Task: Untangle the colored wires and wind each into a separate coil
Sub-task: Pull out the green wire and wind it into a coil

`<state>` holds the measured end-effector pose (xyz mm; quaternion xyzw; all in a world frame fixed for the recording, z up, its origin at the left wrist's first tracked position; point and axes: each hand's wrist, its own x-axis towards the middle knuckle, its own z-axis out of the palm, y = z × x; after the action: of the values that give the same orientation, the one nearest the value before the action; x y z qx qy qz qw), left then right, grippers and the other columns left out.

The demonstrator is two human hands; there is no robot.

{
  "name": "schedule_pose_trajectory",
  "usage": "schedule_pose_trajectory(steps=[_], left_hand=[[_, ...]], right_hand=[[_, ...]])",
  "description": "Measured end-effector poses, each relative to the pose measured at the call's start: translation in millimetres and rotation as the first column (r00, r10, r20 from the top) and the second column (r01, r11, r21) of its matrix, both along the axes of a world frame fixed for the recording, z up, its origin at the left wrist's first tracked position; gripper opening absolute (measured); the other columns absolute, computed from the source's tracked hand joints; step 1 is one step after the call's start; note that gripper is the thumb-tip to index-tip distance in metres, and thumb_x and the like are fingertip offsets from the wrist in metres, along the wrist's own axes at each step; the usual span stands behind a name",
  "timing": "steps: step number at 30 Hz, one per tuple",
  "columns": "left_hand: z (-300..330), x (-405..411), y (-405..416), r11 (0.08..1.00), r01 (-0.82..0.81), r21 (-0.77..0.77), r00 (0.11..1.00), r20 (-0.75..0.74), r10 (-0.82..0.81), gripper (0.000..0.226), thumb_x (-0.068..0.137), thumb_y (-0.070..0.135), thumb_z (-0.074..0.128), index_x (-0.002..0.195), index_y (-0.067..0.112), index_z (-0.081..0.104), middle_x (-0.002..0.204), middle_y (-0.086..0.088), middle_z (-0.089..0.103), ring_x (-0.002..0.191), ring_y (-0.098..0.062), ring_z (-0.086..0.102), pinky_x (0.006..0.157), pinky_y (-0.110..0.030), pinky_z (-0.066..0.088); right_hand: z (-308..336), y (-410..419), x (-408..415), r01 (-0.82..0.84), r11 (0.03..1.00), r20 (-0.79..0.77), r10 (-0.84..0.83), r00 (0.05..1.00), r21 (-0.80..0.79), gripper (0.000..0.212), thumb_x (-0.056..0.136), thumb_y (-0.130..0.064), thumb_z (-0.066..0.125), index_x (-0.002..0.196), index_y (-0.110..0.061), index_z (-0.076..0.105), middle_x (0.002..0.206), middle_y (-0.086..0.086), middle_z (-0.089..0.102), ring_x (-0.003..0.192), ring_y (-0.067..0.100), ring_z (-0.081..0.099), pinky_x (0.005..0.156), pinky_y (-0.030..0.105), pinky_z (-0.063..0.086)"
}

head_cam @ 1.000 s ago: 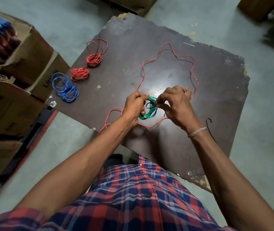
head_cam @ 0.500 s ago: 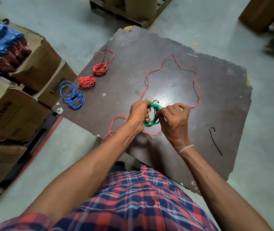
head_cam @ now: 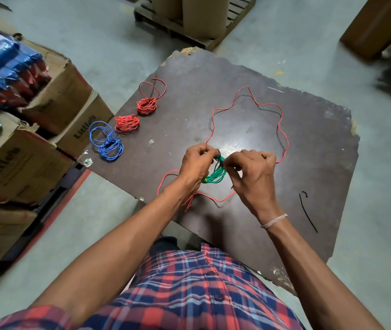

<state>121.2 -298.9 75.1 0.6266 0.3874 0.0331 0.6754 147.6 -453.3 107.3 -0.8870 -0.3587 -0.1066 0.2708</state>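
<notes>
Both sets of fingers are curled round a small green wire coil point(head_cam: 214, 175) held just above the middle of the board. The left hand point(head_cam: 195, 166) grips the coil's left side, fingertips tucked in at the top and the strands passing under the palm. The right hand point(head_cam: 252, 173) pinches the coil's upper right edge between thumb and forefinger, the other fingers bent in behind. A pale thread band point(head_cam: 274, 221) circles the right wrist.

Around the hands a long loose red wire point(head_cam: 246, 90) lies on the dark brown board point(head_cam: 320, 144) in a wide wavy loop; it runs up from the left hand, across the far side, down the right past the right hand's knuckles, then under both hands, ending in loose bends near the left wrist.

At the board's left edge three finished bundles lie in a row: a blue wire coil point(head_cam: 107, 142) nearest the edge, a red wire coil point(head_cam: 127, 123) just beyond it, and a second red coil point(head_cam: 147, 106) with loose loops at its far side. A short black wire piece point(head_cam: 307, 211) lies alone to the right of the right forearm.

Cardboard boxes point(head_cam: 46, 120) stand on the floor at the left, some holding blue and red packets point(head_cam: 6, 67). A wooden pallet point(head_cam: 196, 17) sits beyond the board
</notes>
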Motion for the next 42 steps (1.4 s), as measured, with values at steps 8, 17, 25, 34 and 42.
schedule_pose_trajectory(steps=[8, 17, 25, 34, 42], left_hand=[[-3, -2, 7, 0.954, 0.085, 0.287, 0.995, 0.023, -0.096, 0.012, 0.085, 0.026, 0.07, 0.078, 0.02, 0.076, 0.077, 0.013, 0.074, 0.064, -0.001, 0.06, 0.066, -0.028, 0.046], [-3, -6, 12, 0.908, 0.128, 0.399, 0.99, 0.0, -0.139, 0.016, 0.09, 0.031, 0.071, 0.091, 0.018, 0.079, 0.09, 0.005, 0.076, 0.088, -0.012, 0.068, 0.076, -0.024, 0.047], [5, -5, 8, 0.954, 0.097, 0.282, 0.992, 0.054, -0.117, 0.014, 0.09, 0.03, 0.072, 0.093, 0.019, 0.08, 0.071, 0.015, 0.067, 0.049, 0.007, 0.05, 0.059, -0.023, 0.039], [19, -1, 8, 0.945, 0.015, 0.327, 0.996, 0.079, -0.044, 0.013, 0.089, 0.028, 0.074, 0.092, 0.018, 0.081, 0.091, 0.005, 0.077, 0.086, -0.008, 0.068, 0.079, -0.022, 0.047], [24, -1, 4, 0.94, -0.047, 0.337, 0.987, 0.16, -0.008, 0.002, 0.082, 0.018, 0.079, 0.082, 0.019, 0.078, 0.081, 0.011, 0.075, 0.074, 0.002, 0.066, 0.072, -0.014, 0.049]], right_hand=[[34, 0, 11, -0.014, 1.0, -0.299, 0.013, 0.954, 0.0, 0.021, 0.073, -0.018, 0.076, 0.088, -0.029, 0.066, 0.07, -0.02, 0.065, 0.074, 0.008, 0.064, 0.087, 0.052, 0.046], [51, -4, 21, 0.024, 0.992, -0.501, 0.042, 0.865, 0.125, 0.025, 0.074, -0.009, 0.084, 0.089, -0.02, 0.067, 0.068, -0.011, 0.072, 0.069, 0.007, 0.068, 0.076, 0.035, 0.054], [44, 8, 32, 0.61, 0.593, -0.837, 0.486, 0.25, 0.526, 0.042, 0.082, 0.008, 0.074, 0.111, -0.01, 0.049, 0.082, 0.015, 0.073, 0.085, 0.031, 0.076, 0.091, 0.047, 0.059], [43, 14, 24, 0.593, 0.662, -0.88, 0.243, 0.407, 0.457, 0.015, 0.082, 0.003, 0.079, 0.093, -0.003, 0.072, 0.076, 0.012, 0.073, 0.065, 0.022, 0.071, 0.073, 0.032, 0.06], [28, 16, 25, 0.435, 0.84, -0.725, -0.073, 0.685, 0.326, 0.005, 0.081, -0.011, 0.079, 0.084, -0.014, 0.082, 0.071, 0.001, 0.077, 0.065, 0.016, 0.072, 0.073, 0.036, 0.062]])
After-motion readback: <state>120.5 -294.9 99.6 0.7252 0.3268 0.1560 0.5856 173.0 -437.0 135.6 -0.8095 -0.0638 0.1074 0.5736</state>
